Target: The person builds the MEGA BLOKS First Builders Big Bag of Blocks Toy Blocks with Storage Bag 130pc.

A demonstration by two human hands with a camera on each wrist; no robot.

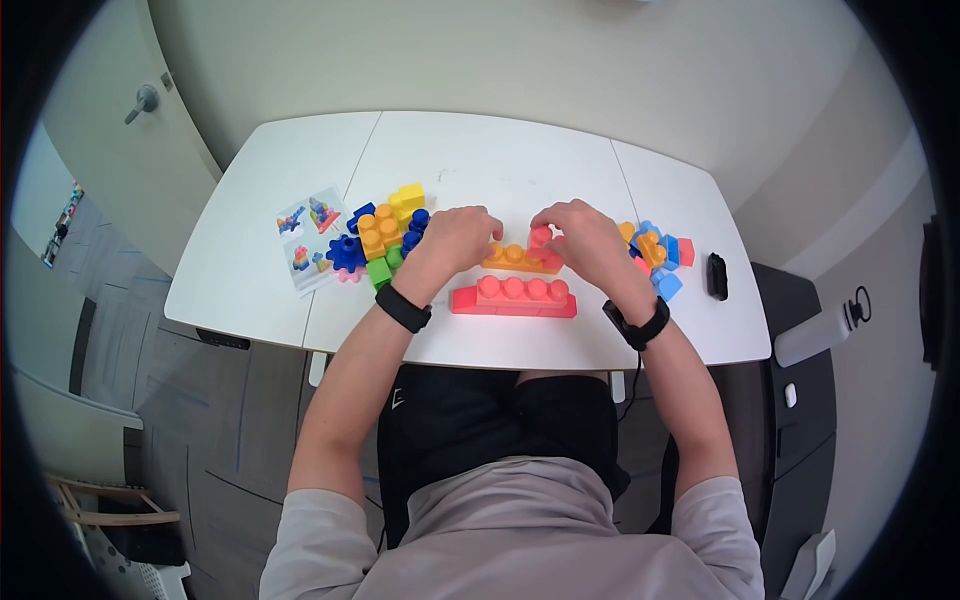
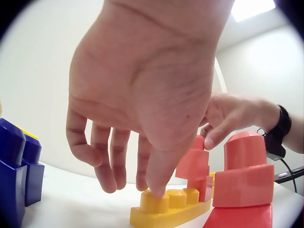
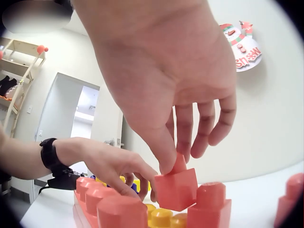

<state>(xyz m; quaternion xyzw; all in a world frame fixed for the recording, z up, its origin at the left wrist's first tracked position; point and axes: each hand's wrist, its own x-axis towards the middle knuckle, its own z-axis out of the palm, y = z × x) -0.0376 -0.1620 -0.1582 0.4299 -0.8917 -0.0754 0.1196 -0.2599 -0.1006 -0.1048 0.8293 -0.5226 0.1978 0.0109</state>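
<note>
My right hand [image 1: 585, 240] pinches a coral block [image 3: 175, 189] by its top stud between thumb and fingers. That block hangs tilted over a long orange brick [image 1: 515, 260] with a row of studs. Another coral block [image 3: 209, 206] sits at the brick's right end, beside the held one. My left hand [image 1: 460, 240] is over the brick's other end, thumb tip at the end stud, fingers loosely bent beside it. Nearer my body stands a two-layer coral and red row [image 1: 515, 295], its upper layer topped by several studs.
On the left lie mixed blocks [image 1: 380, 235] in yellow, orange, blue and green, beside a picture sheet [image 1: 312, 240]. A smaller heap of blocks [image 1: 655, 250] is on the right, then a black case [image 1: 717, 277]. A white bottle [image 1: 815, 335] lies beyond the table's right edge.
</note>
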